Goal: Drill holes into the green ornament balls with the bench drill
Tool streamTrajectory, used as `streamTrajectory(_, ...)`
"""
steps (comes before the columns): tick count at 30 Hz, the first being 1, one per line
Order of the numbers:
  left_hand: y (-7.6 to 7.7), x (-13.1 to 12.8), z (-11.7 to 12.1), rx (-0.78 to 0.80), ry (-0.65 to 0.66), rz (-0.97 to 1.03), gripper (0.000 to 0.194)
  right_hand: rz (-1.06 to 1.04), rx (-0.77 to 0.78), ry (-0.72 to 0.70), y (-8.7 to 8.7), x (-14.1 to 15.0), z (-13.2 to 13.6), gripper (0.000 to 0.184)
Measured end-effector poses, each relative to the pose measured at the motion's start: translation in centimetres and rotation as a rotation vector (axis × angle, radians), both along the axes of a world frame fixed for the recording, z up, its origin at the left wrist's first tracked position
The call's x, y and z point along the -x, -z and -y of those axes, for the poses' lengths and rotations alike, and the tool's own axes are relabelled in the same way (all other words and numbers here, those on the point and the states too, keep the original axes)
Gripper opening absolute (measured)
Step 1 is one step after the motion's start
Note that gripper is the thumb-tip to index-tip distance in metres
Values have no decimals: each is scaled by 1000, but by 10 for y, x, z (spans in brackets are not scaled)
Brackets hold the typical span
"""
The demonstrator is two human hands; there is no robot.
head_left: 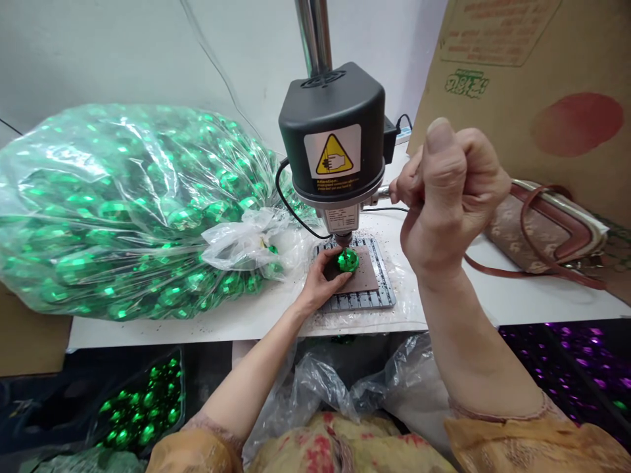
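My left hand (323, 281) grips a shiny green faceted ball (348, 260) between thumb and fingers. The ball sits under the chuck of a black bench drill press (335, 131), on a brown board (365, 274) over the slotted grey base (384, 289). Raised at the right side of the machine, my right hand (453, 190) is closed around the drill press handle (385, 192), most of which the fingers hide. Whether the drill bit is inside the ball I cannot tell. Dark crumbs lie scattered around the base.
A big clear bag (123, 210) of green balls fills the table's left side. At right are a patterned handbag (532, 230) and a tall cardboard box (517, 79). Below the table edge lie more green balls (142, 407) at left and purple ones (582, 355) at right.
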State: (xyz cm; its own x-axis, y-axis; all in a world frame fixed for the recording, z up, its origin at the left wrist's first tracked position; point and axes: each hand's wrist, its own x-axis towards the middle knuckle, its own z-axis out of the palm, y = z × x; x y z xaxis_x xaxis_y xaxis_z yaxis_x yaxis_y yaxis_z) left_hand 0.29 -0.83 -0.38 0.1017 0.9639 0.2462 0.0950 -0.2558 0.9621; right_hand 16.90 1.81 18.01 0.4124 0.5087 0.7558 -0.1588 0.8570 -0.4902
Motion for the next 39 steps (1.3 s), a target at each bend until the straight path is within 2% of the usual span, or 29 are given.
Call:
streamTrajectory(4, -1, -6, 4, 14, -34, 12, 58, 40, 9, 22, 1, -1, -1, 45)
streamTrajectory(11, -5, -13, 5, 35, -74, 14, 58, -55, -3, 31, 11, 3, 1, 51)
streamTrajectory(16, -5, -13, 6, 36, -73, 14, 58, -83, -107, 32, 22, 6, 6, 55)
streamTrajectory(21, -4, -12, 6, 36, -67, 26, 57, -53, -124, 62, 31, 5, 6, 54)
streamTrajectory(34, -1, -12, 6, 11, -71, 27, 56, -28, -351, 35, 56, 4, 0, 48)
streamTrajectory(36, 0, -12, 5, 10, -71, 27, 56, -39, -331, 46, 54, 4, 1, 48)
streamTrajectory(39, -1, -13, 4, 18, -75, 25, 55, -94, -174, 112, 36, 7, 1, 55)
